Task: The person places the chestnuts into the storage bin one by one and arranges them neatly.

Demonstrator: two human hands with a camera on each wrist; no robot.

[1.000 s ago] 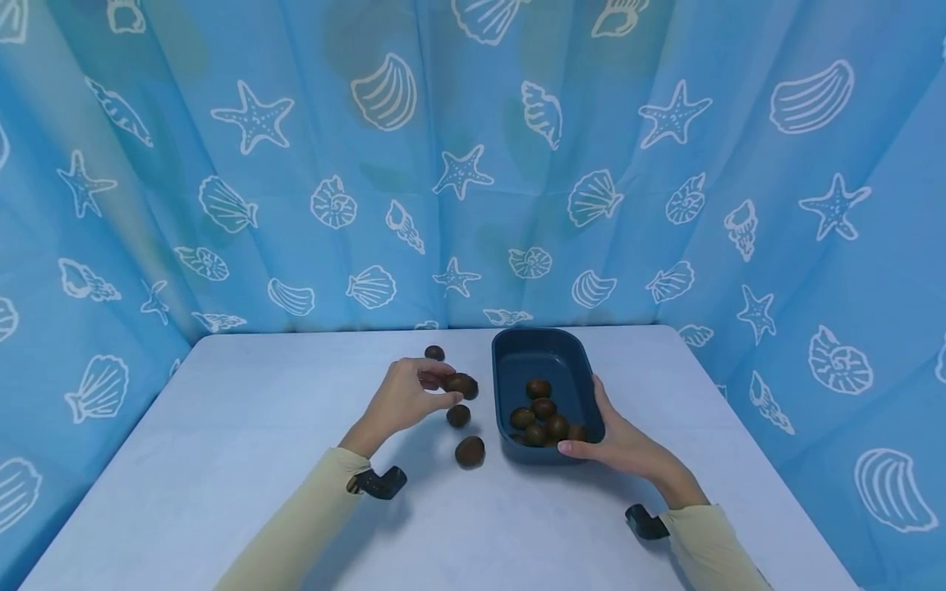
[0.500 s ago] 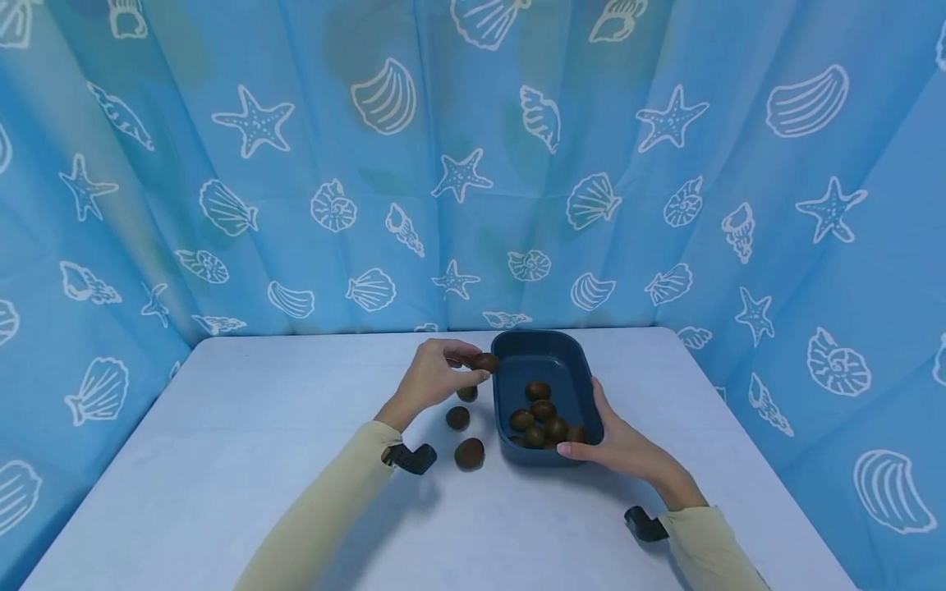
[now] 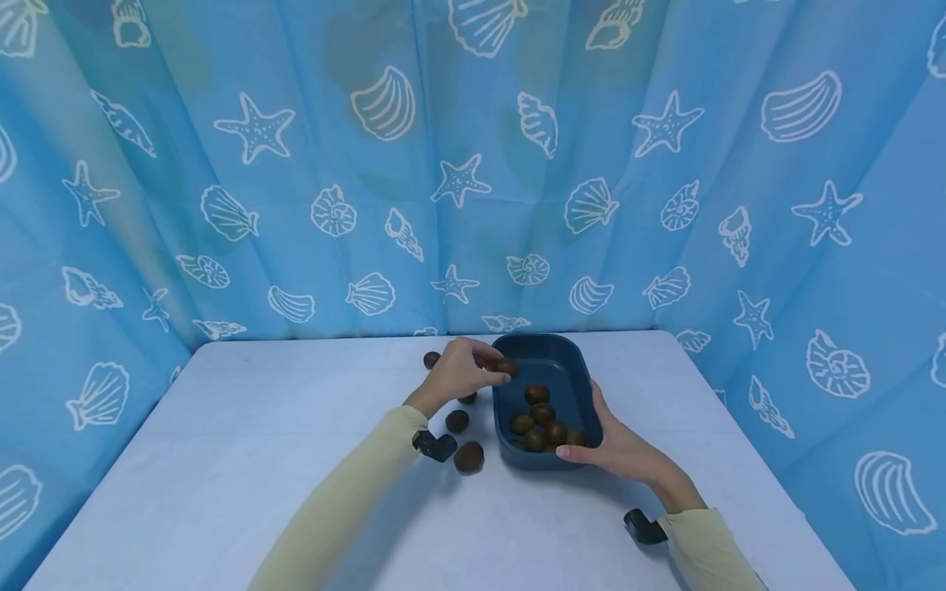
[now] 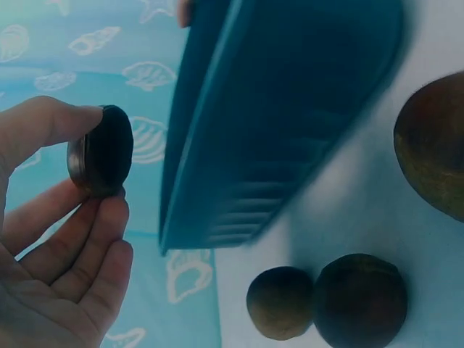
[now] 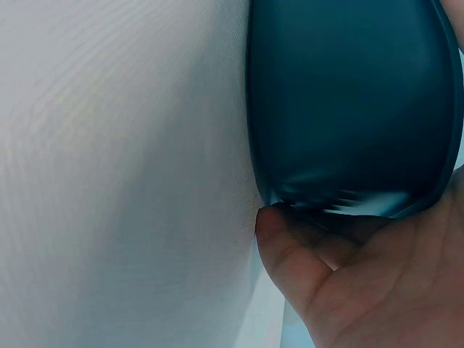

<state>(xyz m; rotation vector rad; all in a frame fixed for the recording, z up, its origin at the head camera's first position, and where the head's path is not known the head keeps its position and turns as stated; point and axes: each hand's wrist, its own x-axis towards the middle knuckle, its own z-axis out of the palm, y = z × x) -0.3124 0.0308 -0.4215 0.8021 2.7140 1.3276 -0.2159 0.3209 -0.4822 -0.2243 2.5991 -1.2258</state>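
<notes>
My left hand (image 3: 461, 371) pinches a smooth, dark brown, chestnut-like piece (image 3: 506, 368) between thumb and fingertips. It is over the left rim of a dark blue, rounded rectangular box (image 3: 550, 351). In the left wrist view the held piece (image 4: 101, 152) is apart from the box wall (image 4: 275, 130). My right hand (image 3: 624, 443) grips the box at its near right corner, thumb over the near rim. The right wrist view has this hand (image 5: 377, 283) against the box's outer side (image 5: 348, 101). Several like pieces (image 3: 554, 432) lie in the box's near half.
On the white table (image 3: 259, 427), left of the box, several more brown pieces lie in a loose row, among them a near one (image 3: 469, 457), a middle one (image 3: 457, 421) and a far one (image 3: 432, 359). A blue seashell curtain (image 3: 458, 222) hangs behind and at both sides.
My left hand has lifted the brown piece from the row on the table and carried it right, to over the box's left rim. The right hand and box have stayed in place.
</notes>
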